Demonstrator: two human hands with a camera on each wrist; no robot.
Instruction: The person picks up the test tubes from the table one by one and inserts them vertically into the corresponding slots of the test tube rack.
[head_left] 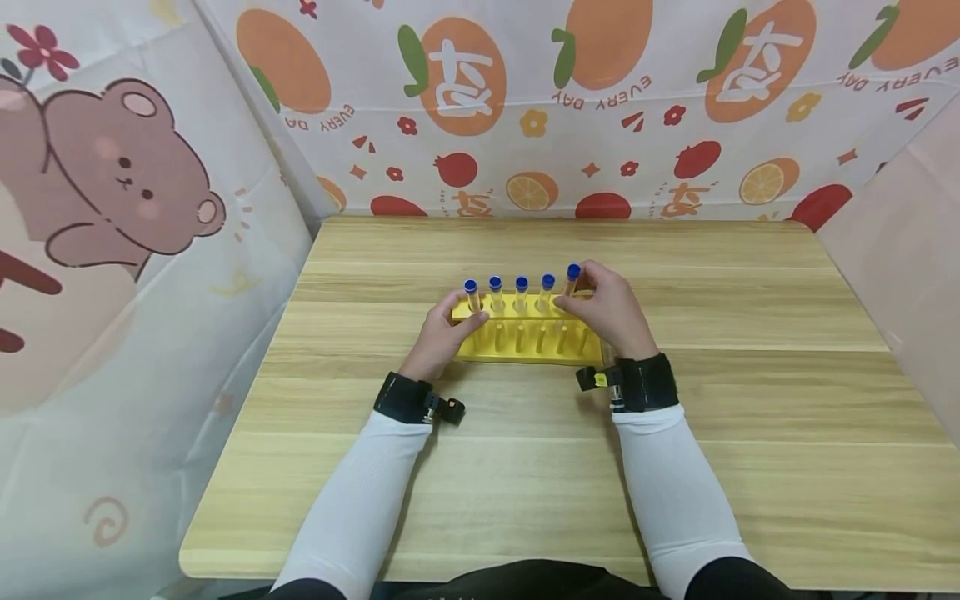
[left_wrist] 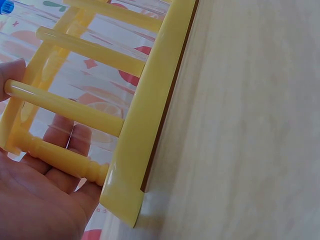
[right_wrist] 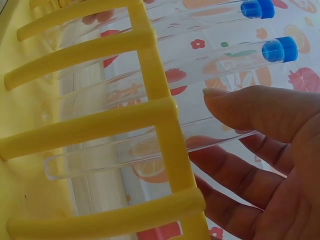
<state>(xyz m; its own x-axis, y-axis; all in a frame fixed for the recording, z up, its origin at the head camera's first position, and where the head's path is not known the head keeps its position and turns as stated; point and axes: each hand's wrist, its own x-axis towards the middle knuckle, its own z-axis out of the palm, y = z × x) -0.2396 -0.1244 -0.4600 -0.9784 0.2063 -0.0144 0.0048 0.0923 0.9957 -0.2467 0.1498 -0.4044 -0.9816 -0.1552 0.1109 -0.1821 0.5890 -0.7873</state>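
Observation:
A yellow test tube rack (head_left: 528, 354) stands on the table in the head view, with clear, blue-capped test tubes in its top bar. My left hand (head_left: 442, 333) grips the rack's left end, thumb at the front and fingers behind the end post (left_wrist: 62, 157). At the right end, my right hand (head_left: 611, 308) holds a test tube (head_left: 572, 279) between thumb and fingers. This tube leans slightly to the right. Its lower part (right_wrist: 100, 162) passes through the rack's top bar in the right wrist view, while its cap is hidden there by the hand.
A wooden table (head_left: 525, 475) lies under the rack. Behind it hangs a fruit-print cloth (head_left: 525, 154), and a bear-print cloth (head_left: 247, 200) covers the left side. Other capped tubes (head_left: 521, 287) stand close beside the right hand's tube.

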